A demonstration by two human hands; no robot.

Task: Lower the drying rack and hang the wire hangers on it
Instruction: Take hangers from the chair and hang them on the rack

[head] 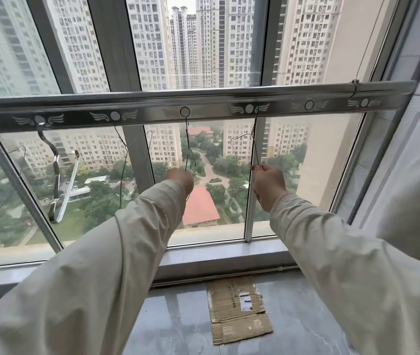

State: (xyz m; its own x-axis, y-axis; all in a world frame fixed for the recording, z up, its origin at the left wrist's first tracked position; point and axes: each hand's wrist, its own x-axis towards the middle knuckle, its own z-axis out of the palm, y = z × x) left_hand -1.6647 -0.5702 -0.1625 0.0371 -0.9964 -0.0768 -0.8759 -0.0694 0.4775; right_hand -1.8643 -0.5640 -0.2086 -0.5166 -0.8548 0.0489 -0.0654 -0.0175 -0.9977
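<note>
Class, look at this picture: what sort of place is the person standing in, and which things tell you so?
Probably an enclosed balcony high in a flat, used for drying laundry. A metal drying rack with hanger holes spans the big windows, wire hangers hang from it, and tower blocks stand outside far above the ground.

single head view, close behind outstretched arms, facing window (203,47), angled slightly downward.
</note>
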